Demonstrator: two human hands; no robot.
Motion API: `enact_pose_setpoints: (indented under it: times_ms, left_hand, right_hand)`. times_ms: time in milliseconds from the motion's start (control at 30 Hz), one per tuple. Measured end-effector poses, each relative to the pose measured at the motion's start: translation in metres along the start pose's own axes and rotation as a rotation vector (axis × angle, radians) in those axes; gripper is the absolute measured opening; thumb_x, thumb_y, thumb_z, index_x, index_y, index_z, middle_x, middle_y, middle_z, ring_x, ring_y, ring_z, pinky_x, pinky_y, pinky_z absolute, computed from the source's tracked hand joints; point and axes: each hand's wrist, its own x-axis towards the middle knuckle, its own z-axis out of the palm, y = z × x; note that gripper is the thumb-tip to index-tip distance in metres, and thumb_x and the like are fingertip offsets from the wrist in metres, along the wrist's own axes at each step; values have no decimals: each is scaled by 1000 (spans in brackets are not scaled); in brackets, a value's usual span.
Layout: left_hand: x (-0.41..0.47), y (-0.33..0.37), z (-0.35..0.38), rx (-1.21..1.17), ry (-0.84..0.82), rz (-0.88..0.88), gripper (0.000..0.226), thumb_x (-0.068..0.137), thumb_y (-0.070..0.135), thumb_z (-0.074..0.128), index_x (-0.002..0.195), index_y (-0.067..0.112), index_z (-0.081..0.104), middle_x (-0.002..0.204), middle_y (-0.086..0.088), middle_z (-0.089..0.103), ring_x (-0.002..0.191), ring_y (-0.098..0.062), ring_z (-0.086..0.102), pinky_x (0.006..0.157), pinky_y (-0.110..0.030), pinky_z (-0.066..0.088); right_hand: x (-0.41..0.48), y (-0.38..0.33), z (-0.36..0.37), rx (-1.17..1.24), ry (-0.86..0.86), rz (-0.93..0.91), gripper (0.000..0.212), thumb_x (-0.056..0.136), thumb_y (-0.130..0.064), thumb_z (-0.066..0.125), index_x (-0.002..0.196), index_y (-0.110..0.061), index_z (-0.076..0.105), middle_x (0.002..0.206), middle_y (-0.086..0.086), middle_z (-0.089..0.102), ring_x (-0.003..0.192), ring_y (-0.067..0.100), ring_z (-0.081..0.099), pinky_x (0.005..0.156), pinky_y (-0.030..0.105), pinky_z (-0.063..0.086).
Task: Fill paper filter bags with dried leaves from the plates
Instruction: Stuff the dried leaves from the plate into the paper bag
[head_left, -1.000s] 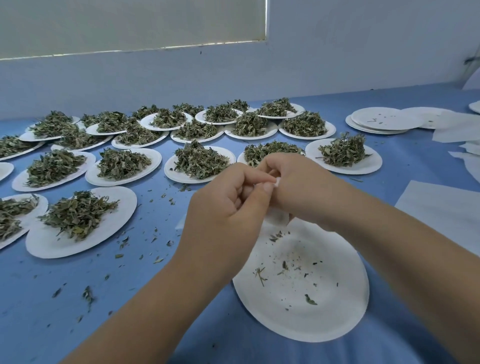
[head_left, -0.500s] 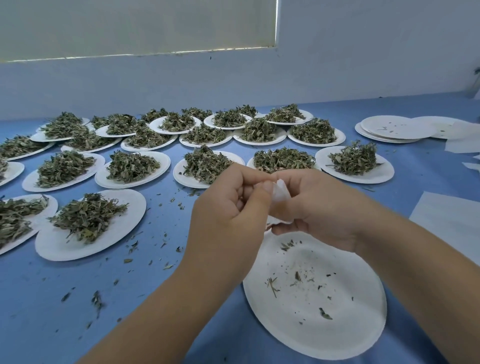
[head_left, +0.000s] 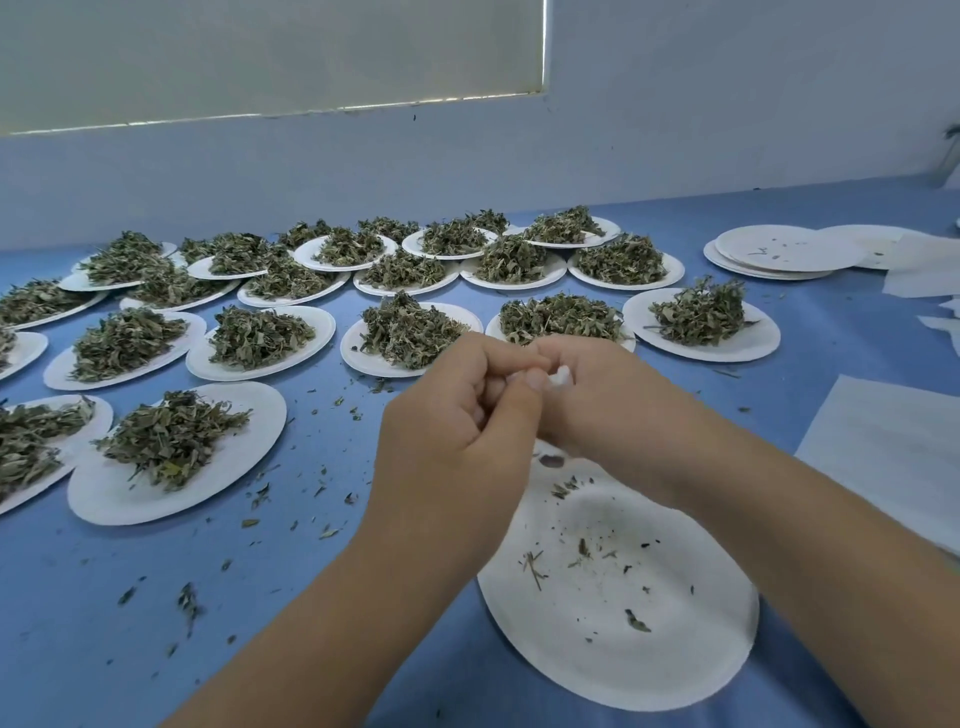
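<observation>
One small, crumpled white paper filter bag (head_left: 561, 375) was pinched by both the left grip (head_left: 457, 415) and right grip (head_left: 615, 408) above one nearly bare white paper plate (head_left: 660, 639); roughly twenty leaf-heaped plates (head_left: 249, 441) lay beyond.

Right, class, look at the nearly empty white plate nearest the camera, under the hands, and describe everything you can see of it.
The nearest plate is round, white and matt, seemingly pressed paper, with a shallow dished centre and a low rim. It lies flat on the blue table, right of centre. Only crumbs, a few leaf scraps and a small stem lie in it. The left hand and right hand, pinching a white filter bag, hide its far edge; whether they touch it cannot be told.
</observation>
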Motion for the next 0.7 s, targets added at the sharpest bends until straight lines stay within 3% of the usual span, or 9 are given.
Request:
enact_pose_setpoints:
  times_ms: [100,233,333,433,500,600,667,700]
  left_hand:
    - [1,0,-3,-8,20,-16,17,91,15,59,82,28,67,67,-7,61,50,-21,49,42,-26,39]
    - [-2,1,1,37,-24,16,18,89,13,60,80,27,68,57,-2,55,46,-11,44,42,-12,33]
    - [-4,0,5,27,-48,12,22,89,9,63,79,28,67,50,11,48,44,-1,43,44,-8,31]
    - [-3,-1,6,8,-56,16,19,90,11,64,79,27,68,52,11,49,45,-1,43,45,-10,33]
    - [-2,-1,5,24,-37,28,15,88,17,62,79,28,68,54,4,53,44,-4,42,44,-8,32]
    - [2,-4,1,19,29,11,21,91,13,61,80,29,67,65,-6,59,52,-13,52,43,-12,40]
    - [4,-6,-1,33,40,6,20,92,14,60,82,29,66,71,-9,62,60,-23,56,46,-27,46]
    - [4,-6,-1,35,33,12,18,92,17,61,81,29,66,68,-7,62,57,-24,53,47,-30,44]
  right_hand:
    - [-2,2,-11,208,-159,97,34,86,-20,68,112,-1,59,83,5,64,68,12,62,59,24,50]
    - [-2,0,0,75,-37,128,6,90,-15,60,87,-10,59,62,3,53,48,11,48,47,24,44]
    - [1,-4,8,-153,72,56,16,86,-9,55,70,-11,54,68,11,52,59,19,45,51,27,40]
    - [3,-7,9,-488,115,20,18,85,-7,49,67,-10,51,71,13,51,65,21,43,57,31,37]
    - [1,-6,7,-311,69,12,17,89,-10,51,73,-7,55,72,14,54,62,22,51,53,30,42]
    - [-6,-1,0,87,-72,15,16,93,-12,56,102,0,62,84,22,63,65,22,61,55,29,51]
    - [-5,-1,-2,110,-96,2,18,93,-9,58,109,-3,64,96,26,65,68,22,62,62,30,52]
    - [-3,-1,0,57,-57,-9,14,92,-9,59,104,-7,67,93,25,65,67,21,60,61,31,51]
